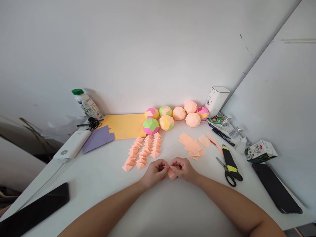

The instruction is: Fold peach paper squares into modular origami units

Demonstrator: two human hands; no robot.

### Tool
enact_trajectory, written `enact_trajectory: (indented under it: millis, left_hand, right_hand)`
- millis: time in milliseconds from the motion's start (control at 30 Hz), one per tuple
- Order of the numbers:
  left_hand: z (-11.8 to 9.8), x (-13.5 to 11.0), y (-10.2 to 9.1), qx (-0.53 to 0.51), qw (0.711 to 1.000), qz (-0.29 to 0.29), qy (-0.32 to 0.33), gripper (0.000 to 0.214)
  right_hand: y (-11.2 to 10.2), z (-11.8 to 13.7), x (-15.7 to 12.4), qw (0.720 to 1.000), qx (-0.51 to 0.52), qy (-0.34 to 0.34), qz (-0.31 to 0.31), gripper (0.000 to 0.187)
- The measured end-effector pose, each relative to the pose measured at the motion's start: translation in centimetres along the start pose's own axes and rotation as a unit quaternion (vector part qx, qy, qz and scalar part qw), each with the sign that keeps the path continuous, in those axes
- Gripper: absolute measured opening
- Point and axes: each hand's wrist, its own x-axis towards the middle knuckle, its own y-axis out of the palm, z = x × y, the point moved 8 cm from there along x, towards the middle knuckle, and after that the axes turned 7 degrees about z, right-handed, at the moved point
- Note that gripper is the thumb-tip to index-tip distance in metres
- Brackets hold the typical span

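Note:
My left hand (154, 171) and my right hand (184, 168) meet at the middle of the white table (158, 204), both pinching a small peach folded paper piece (172, 173) between their fingertips. Just beyond the hands lie rows of several folded peach paper units (144, 152). To the right of those sits a loose pile of flat peach paper squares (192, 145). Further back stand several paper polyhedron balls (172, 117), some peach, some pink, green and yellow.
Scissors (228, 171) and a black-yellow utility knife (229, 161) lie right of my hands. A black phone (276, 191), a small carton (260, 151), pens (222, 135) and a white box (216, 99) are at right. Orange paper (125, 125), purple paper (98, 138), a power bank (72, 144), keys (90, 123), a bottle (86, 103) and a black slab (37, 210) are at left.

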Motion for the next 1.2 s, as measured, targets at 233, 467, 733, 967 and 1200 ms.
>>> enact_trajectory:
  millis: [233, 467, 733, 967, 1200]
  left_hand:
    - [-0.1, -0.2, -0.8, -0.036, 0.999, -0.032, -0.016, 0.019]
    - [-0.2, 0.0, -1.4, -0.075, 0.996, -0.042, 0.002, 0.023]
    - [0.2, 0.0, -1.7, -0.108, 0.991, -0.075, 0.007, 0.024]
    - [-0.2, 0.0, -2.0, -0.146, 0.984, -0.089, 0.04, 0.025]
    - [-0.4, -0.1, -1.4, -0.107, 0.991, -0.072, 0.03, 0.034]
  right_hand:
    - [-0.1, -1.1, 0.0, 0.994, 0.1, 0.04, -0.001, 0.006]
    - [-0.4, -1.0, 0.1, 0.986, 0.169, 0.014, -0.005, 0.013]
    - [-0.4, -1.1, 0.0, 0.994, 0.107, 0.019, -0.005, 0.025]
    - [-0.8, -1.0, 0.1, 0.988, 0.146, 0.018, -0.036, 0.024]
    - [-0.9, -1.3, 0.1, 0.99, 0.133, 0.013, -0.044, 0.028]
